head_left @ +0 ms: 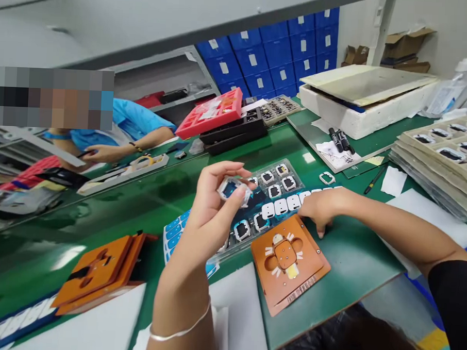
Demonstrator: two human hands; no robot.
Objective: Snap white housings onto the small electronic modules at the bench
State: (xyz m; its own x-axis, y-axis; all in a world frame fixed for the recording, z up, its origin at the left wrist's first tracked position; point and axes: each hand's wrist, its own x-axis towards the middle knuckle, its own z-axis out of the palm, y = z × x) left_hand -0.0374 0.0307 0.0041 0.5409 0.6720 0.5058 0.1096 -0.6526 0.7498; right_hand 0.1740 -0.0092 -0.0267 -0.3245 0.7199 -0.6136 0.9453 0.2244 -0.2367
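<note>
My left hand [216,210] holds a white-rimmed watch-shaped frame [233,190] between thumb and fingers, raised above a clear tray [293,170] of similar dark-centred frames. My right hand [320,207] reaches down at the right end of a row of white rounded pieces [280,206]; its fingers are bent downward and partly hidden, so what they touch cannot be made out. Just below lies an orange fixture [308,240] with a rounded recess and small white strips around it. One loose white ring [327,177] rests on the green table beyond my right hand.
Another orange fixture [94,267] sits at the left. Stacked trays [431,168] stand at the right, near a white foam box [360,113] and black markers [337,140]. Red tray [213,112] tops black trays. Across the table, a person in blue [138,124] works.
</note>
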